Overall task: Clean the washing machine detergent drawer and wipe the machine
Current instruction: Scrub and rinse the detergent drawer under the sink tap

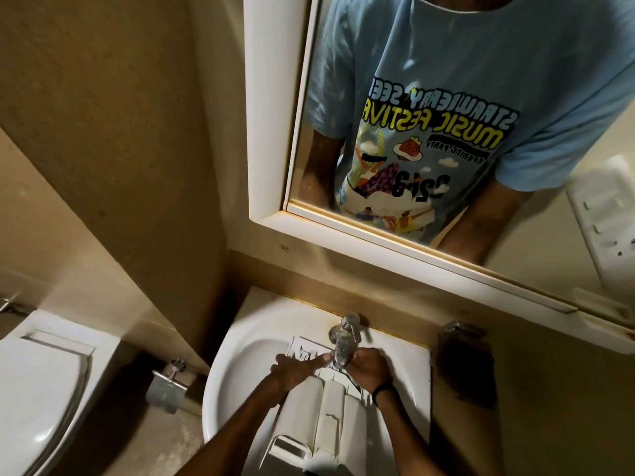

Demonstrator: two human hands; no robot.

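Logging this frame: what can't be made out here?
Head view, each item:
Whether water runs from the tap: the spout is blurred.
What the right hand curls around: its own fingers hide it.
The detergent drawer: its far end lies under the left hand and the tap, and its near end is cut off by the bottom edge.
The washing machine: out of frame.

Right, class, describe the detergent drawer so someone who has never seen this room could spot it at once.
Below the white-framed mirror is a white washbasin with a metal tap. The detergent drawer lies in that basin, under the tap. It is the only long, ribbed plastic tray with compartments.
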